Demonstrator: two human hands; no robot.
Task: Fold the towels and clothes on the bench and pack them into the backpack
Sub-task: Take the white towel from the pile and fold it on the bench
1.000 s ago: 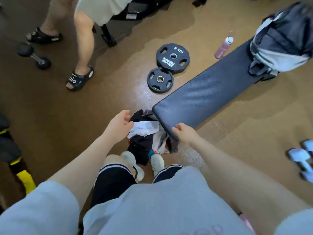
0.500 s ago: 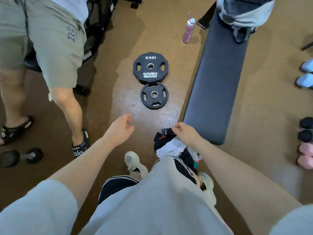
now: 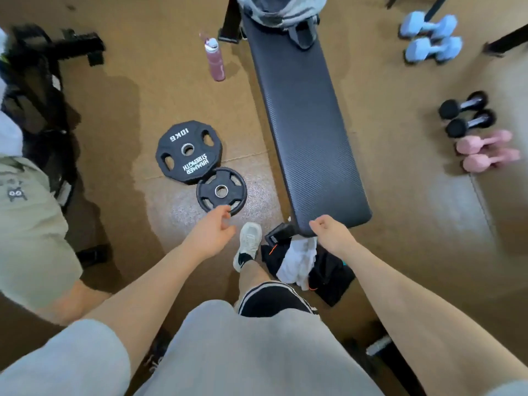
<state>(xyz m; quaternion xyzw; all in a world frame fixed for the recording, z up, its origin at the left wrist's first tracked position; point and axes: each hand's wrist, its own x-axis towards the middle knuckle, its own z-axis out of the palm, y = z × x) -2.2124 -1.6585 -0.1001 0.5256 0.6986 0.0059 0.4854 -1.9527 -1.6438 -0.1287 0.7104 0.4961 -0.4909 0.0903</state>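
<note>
The clothes (image 3: 328,270), a black and white heap, are seen on the floor at the worktop's (image 3: 308,132) near end, about 5 o'clock. The backpack (image 3: 281,10) sits at 12 o'clock. The left hand (image 3: 213,234) and right hand (image 3: 328,232) are loosely curled, holding nothing.

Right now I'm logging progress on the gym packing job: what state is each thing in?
Bench: top bare along most of its length.
Backpack: sitting on the bench's far end, cut off by the frame edge.
Clothes: crumpled on the floor, unfolded.
Towel: bunched on the clothes, unfolded.
Water bottle: upright, capped.
Left hand: empty, fingers loosely curled.
Right hand: at the bench's near end, fingers curled, holding nothing.
</note>
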